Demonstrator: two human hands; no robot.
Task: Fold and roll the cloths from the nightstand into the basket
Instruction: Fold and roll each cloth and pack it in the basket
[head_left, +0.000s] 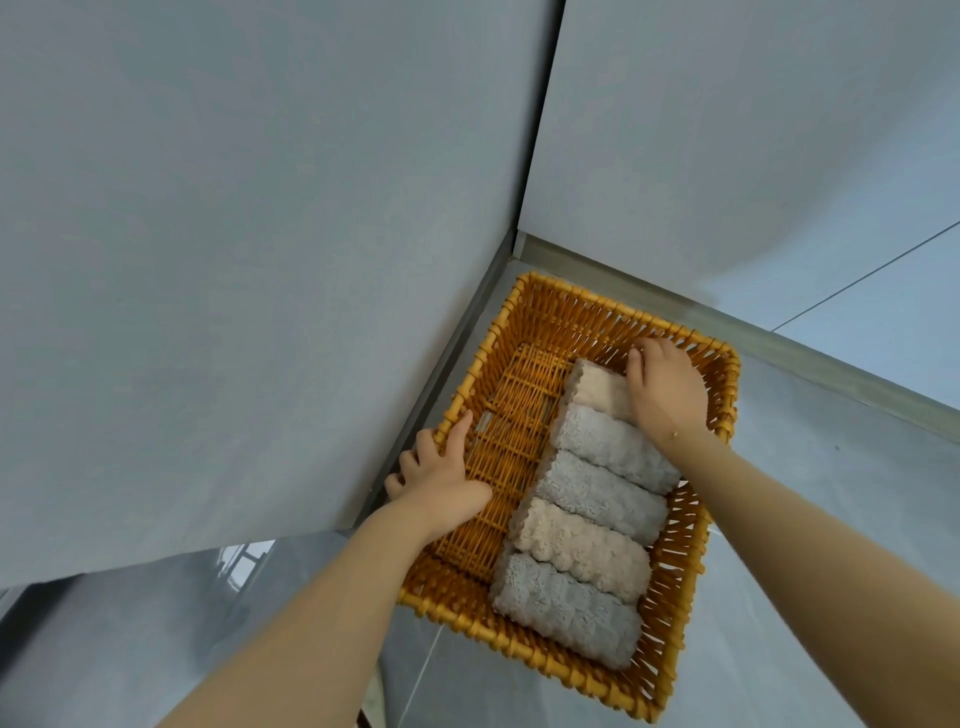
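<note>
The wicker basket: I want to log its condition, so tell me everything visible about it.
The wicker basket is rectangular, woven of orange-brown cane with open-slatted walls and a lattice bottom. It sits on a grey tiled floor in a corner. Five rolled cloths, grey and beige, lie side by side along its right half; the left half is bare. The left hand grips its left rim, and the right hand rests on the farthest roll near the back wall.

Domestic room, we judge: wicker basket (524, 296) on glossy tiled floor (831, 493), grey wall panels (234, 208).
</note>
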